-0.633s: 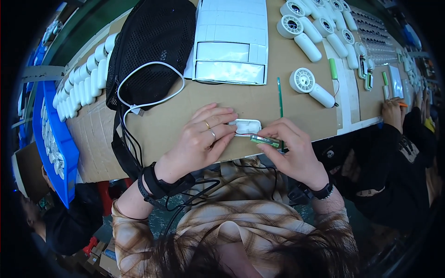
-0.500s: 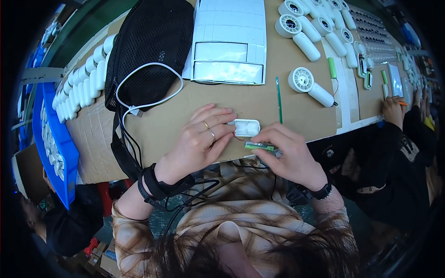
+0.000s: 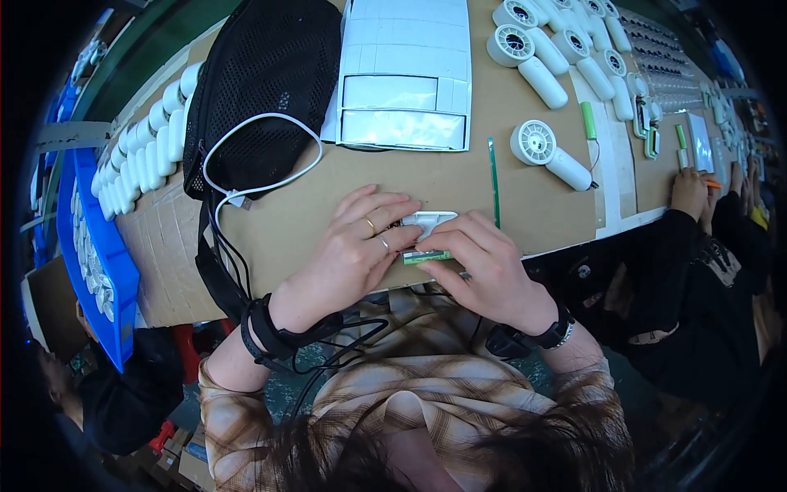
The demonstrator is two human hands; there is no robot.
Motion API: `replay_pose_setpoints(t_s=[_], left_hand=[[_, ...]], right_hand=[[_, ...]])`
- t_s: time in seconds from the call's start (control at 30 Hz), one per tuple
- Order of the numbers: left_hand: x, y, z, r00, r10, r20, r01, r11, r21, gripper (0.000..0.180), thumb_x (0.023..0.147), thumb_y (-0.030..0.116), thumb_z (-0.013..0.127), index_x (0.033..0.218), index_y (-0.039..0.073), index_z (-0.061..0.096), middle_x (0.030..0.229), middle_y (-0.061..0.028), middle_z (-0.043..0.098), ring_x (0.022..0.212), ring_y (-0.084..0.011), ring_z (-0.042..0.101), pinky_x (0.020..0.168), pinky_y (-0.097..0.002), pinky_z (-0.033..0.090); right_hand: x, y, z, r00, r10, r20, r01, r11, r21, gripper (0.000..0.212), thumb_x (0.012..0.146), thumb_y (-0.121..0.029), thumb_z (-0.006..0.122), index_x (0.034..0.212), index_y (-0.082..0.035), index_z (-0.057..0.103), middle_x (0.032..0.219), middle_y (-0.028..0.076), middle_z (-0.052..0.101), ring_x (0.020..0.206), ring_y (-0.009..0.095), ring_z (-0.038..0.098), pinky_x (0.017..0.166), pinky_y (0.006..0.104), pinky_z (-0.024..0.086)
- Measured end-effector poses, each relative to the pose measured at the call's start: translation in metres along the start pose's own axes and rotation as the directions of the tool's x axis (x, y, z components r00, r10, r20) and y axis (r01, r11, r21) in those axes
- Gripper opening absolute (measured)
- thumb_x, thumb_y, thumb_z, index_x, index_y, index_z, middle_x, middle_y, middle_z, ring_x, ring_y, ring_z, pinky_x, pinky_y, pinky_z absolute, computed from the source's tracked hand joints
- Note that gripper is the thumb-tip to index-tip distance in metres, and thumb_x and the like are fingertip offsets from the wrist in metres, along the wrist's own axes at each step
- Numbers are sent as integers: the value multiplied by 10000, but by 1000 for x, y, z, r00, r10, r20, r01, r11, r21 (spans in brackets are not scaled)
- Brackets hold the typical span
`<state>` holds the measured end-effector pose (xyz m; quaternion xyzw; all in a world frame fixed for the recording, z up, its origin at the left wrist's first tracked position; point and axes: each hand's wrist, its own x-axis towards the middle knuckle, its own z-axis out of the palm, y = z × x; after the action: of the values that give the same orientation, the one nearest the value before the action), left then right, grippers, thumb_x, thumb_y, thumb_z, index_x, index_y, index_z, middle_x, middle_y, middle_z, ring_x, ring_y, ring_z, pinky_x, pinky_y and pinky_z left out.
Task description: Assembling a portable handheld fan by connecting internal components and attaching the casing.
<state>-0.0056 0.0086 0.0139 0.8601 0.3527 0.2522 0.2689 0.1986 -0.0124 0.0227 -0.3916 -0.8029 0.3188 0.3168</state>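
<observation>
Head view, at frame centre: the right hand (image 3: 485,266) is pinching the green part (image 3: 420,257), now closer to the left hand (image 3: 357,244), which is partly covering the white shell (image 3: 434,218), grip unclear, so assembly is seemingly advancing.

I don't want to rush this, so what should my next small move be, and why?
Probably ease the green piece toward the white shell with your right hand, while your left hand steadies it. Your right hand holds the piece just outside the shell, on the side nearer you, and your left hand is at the shell's left end.
</observation>
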Motion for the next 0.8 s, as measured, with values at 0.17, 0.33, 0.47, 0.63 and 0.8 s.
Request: replay_pose_setpoints(t_s=[0.17, 0.33, 0.47, 0.63, 0.8], left_hand=[[4, 2, -5, 999, -15, 52, 16, 1000, -10, 294, 688, -27, 602, 972, 40, 637, 1142, -109, 591, 1138, -281, 514, 1022, -479, 314], [5, 5, -6, 996, -35, 76, 34, 999, 8, 317, 702, -36, 559, 1003, 35, 624, 1154, -103, 590, 1162, -268, 501, 1047, -486, 269], [5, 6, -7, 996, -39, 82, 36, 999, 32, 318, 712, -40, 549, 1015, 32, 611, 1160, -102, 588, 1170, -261, 499, 1053, -488, 254], [6, 7, -5, 994, -87, 62, 88, 996, -23, 317, 739, -46, 544, 1046, 34, 554, 1161, -95, 590, 1163, -265, 506, 1049, -492, 254], [3, 3, -1, 999, -49, 23, 50, 997, -52, 325, 759, -45, 552, 1068, 41, 502, 1159, -93, 593, 1155, -277, 512, 1039, -493, 266]], right_hand=[[0, 3, 3, 998, -21, -58, 19, 999, -35, 300, 704, -48, 711, 977, -35, 586, 872, 98, 573, 769, 250, 565, 660, 333, 467], [0, 3, 2, 999, 21, -47, -24, 997, -67, 316, 711, -58, 712, 997, -31, 579, 885, 110, 569, 784, 253, 571, 663, 333, 476], [1, 3, 0, 998, 55, -37, -57, 997, -46, 322, 713, -66, 714, 1002, -29, 576, 898, 111, 568, 795, 257, 579, 667, 330, 485], [1, 4, -3, 990, 138, 25, -138, 990, -8, 312, 712, -75, 718, 990, -30, 583, 897, 104, 570, 782, 254, 589, 665, 326, 491], [1, 7, -6, 999, 20, 25, -18, 998, -61, 266, 704, -69, 721, 938, -25, 603, 871, 95, 579, 764, 241, 592, 655, 323, 489]])
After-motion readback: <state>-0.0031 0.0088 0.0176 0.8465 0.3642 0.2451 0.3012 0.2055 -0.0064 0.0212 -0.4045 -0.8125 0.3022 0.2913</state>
